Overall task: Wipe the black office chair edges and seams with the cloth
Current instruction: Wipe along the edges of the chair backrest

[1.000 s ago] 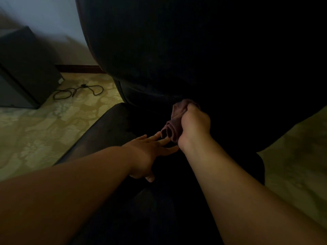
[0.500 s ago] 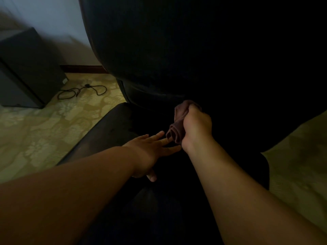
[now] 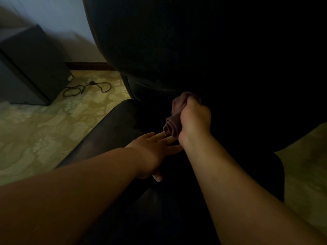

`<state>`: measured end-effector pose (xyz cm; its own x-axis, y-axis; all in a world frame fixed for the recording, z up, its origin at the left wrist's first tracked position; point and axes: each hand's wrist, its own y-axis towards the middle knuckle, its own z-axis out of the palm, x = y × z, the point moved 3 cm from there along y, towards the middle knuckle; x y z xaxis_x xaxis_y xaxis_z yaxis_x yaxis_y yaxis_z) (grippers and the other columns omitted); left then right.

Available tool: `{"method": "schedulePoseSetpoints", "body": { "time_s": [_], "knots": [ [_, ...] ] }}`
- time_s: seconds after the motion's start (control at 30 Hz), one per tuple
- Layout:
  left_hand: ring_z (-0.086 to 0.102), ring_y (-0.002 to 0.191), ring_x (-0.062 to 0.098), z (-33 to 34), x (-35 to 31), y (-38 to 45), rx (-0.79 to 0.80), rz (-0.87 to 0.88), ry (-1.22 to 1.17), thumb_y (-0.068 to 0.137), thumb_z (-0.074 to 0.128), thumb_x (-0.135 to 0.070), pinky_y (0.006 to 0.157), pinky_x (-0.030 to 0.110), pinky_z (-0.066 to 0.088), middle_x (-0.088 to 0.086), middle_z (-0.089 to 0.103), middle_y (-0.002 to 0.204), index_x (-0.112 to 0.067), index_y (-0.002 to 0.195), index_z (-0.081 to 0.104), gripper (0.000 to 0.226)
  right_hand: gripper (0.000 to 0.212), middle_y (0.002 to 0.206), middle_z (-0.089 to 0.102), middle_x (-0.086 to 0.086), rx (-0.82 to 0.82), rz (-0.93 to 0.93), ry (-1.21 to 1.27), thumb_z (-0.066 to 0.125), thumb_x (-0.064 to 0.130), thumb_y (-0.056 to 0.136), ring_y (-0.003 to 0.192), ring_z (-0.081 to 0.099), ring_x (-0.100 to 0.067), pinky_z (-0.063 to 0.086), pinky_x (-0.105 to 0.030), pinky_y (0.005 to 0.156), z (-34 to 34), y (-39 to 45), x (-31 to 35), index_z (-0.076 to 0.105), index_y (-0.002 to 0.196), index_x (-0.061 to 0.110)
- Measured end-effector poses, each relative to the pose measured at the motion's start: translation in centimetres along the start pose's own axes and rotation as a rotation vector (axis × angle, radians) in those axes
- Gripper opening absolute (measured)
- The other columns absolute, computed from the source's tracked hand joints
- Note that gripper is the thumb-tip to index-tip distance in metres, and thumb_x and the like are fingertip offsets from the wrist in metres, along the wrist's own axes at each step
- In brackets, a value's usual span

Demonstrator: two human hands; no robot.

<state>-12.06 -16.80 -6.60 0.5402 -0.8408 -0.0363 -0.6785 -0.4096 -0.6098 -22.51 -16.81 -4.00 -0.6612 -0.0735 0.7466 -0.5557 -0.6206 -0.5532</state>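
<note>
The black office chair (image 3: 177, 41) fills the middle and right of the dim view, its backrest upright and its seat (image 3: 109, 131) below. My right hand (image 3: 194, 119) grips a bunched brown cloth (image 3: 174, 117) and holds it against the seam where backrest meets seat. My left hand (image 3: 154, 149) lies flat on the seat with straight fingers, its fingertips just under the cloth and right wrist. The right side of the chair is lost in shadow.
A dark cabinet (image 3: 31, 68) stands at the left by the wall. A black cable (image 3: 85, 88) lies looped on the patterned yellowish floor (image 3: 35, 131) beside it. Floor also shows at the right of the chair.
The view has shifted slightly, with the chair and hands drifting a little right and down in frame. The right hand with the cloth stays at the seam; the left hand keeps flat.
</note>
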Motion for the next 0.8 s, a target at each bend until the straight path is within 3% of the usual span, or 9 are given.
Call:
{"method": "schedulePoseSetpoints", "body": {
  "time_s": [0.13,0.27,0.4,0.53,0.63,0.73,0.8],
  "knots": [
    [-0.016,0.153,0.017,0.1,0.1,0.0,-0.021,0.0,-0.003,0.086,0.073,-0.043,0.125,0.042,-0.007,-0.009,-0.012,0.167,-0.04,0.157,-0.006,0.106,0.026,0.082,0.061,0.003,0.028,-0.006,-0.104,0.049,0.03,0.103,0.07,0.06,-0.01,0.048,-0.018,0.057,0.0,0.1,0.1,0.064,0.115,0.013],
    [-0.018,0.152,0.018,0.1,0.0,0.0,-0.029,0.004,-0.016,0.086,0.073,-0.041,0.125,0.042,-0.008,-0.009,-0.014,0.167,-0.041,0.157,-0.006,0.107,0.029,0.102,0.067,-0.003,0.022,0.019,-0.063,0.048,0.028,0.104,0.084,0.066,-0.017,0.052,-0.023,0.065,-0.2,0.0,0.3,0.061,0.12,0.008],
    [-0.017,0.153,0.018,0.2,0.2,0.1,-0.041,0.005,-0.015,0.085,0.074,-0.043,0.125,0.045,-0.005,-0.007,-0.013,0.168,-0.04,0.158,-0.005,0.107,0.02,0.078,0.062,0.006,0.054,-0.033,-0.086,0.05,0.026,0.102,0.061,0.06,-0.003,0.049,-0.013,0.049,-0.3,0.3,0.0,0.066,0.1,0.015],
    [-0.018,0.153,0.019,0.3,0.2,0.0,-0.036,0.012,-0.022,0.086,0.073,-0.042,0.125,0.046,-0.006,-0.008,-0.014,0.167,-0.041,0.157,-0.005,0.106,0.023,0.081,0.063,0.004,0.014,-0.046,-0.015,0.05,0.026,0.102,0.068,0.063,-0.008,0.049,-0.017,0.051,-0.2,0.8,-0.4,0.064,0.108,0.009],
    [-0.016,0.153,0.018,0.4,0.4,0.3,-0.044,0.015,-0.022,0.086,0.072,-0.045,0.125,0.045,-0.005,-0.008,-0.012,0.168,-0.041,0.157,-0.005,0.105,0.025,0.086,0.067,0.001,0.026,-0.091,-0.116,0.051,0.027,0.101,0.074,0.067,-0.011,0.051,-0.019,0.056,0.1,0.8,-0.4,0.067,0.107,0.009],
    [-0.02,0.152,0.018,0.4,0.4,0.3,-0.031,0.027,-0.006,0.087,0.071,-0.044,0.125,0.045,-0.006,-0.01,-0.017,0.166,-0.042,0.156,-0.01,0.107,0.022,0.079,0.065,0.004,0.044,-0.029,-0.062,0.051,0.025,0.102,0.067,0.064,-0.005,0.051,-0.016,0.048,0.3,1.4,-0.3,0.067,0.107,0.01],
    [-0.02,0.152,0.018,0.3,0.5,0.3,-0.037,0.031,-0.004,0.086,0.072,-0.044,0.125,0.045,-0.006,-0.01,-0.017,0.166,-0.041,0.156,-0.009,0.107,0.025,0.083,0.066,-0.003,0.017,0.011,0.003,0.05,0.021,0.102,0.075,0.067,-0.007,0.049,-0.015,0.043,0.7,1.4,-0.5,0.066,0.111,0.004]
  ]
}}
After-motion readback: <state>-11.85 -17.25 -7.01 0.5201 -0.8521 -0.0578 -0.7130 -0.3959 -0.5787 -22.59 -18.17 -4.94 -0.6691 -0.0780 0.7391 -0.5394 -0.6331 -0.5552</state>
